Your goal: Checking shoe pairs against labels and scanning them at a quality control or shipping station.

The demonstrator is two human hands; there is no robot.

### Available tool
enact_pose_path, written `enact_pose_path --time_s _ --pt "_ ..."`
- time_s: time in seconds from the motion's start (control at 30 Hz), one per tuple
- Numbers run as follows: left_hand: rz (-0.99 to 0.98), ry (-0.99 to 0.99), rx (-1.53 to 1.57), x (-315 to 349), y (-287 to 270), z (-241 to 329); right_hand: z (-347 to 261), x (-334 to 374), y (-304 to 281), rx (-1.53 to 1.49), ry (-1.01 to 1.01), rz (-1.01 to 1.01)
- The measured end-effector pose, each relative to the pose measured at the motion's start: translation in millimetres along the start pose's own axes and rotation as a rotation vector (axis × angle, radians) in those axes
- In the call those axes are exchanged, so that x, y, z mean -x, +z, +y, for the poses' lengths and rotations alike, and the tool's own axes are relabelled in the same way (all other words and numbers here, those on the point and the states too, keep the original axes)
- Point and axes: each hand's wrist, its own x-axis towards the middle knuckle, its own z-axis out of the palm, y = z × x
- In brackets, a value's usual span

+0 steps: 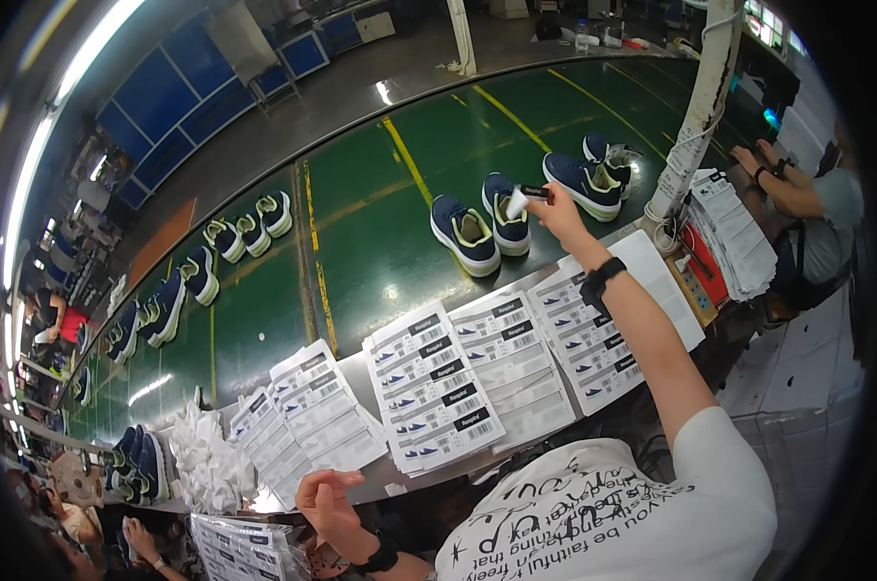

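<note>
My right hand (pixel 563 219) reaches over the green belt, fingers pinched on a small black-and-white label (pixel 532 195). The label's white part hangs over the top of a navy shoe (pixel 508 225) with a pale lime lining. Touching that shoe on its left is a matching shoe (pixel 464 239). Farther right, beyond my fingers, stands another navy shoe (pixel 585 187), with one more (pixel 611 160) partly hidden behind it. My left hand (pixel 330 505) hovers at the near edge of the bench, fingers loosely bent and apart, nothing visible in it.
Label sheets (pixel 432 392) lie in stacks along the near ledge, beside crumpled white paper (pixel 209 460). More shoes (pixel 249 235) stand on the belt (pixel 361 223) at left. A white post (pixel 695 116) rises at right, where another person's arms (pixel 785 184) show.
</note>
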Motion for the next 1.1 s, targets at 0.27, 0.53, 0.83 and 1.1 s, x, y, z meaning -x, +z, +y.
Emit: enact_pose_path --time_s 0.27,0.53,0.83,1.1 --pt "-0.325 -0.327 0.253 -23.0 86.7 -66.3 18.9 -40.1 12.2 0.437 0.005 0.059" --pt "-0.311 -0.592 0.435 -34.0 102.5 -136.4 -14.0 -28.0 -52.3 0.746 -0.020 0.013" --pt "-0.293 -0.625 0.679 -36.8 95.2 -136.6 -80.6 124.3 -191.0 0.797 0.107 0.016" --pt "-0.312 -0.629 0.693 -38.6 95.0 -139.4 -33.9 230.0 -224.4 0.795 0.183 0.156"
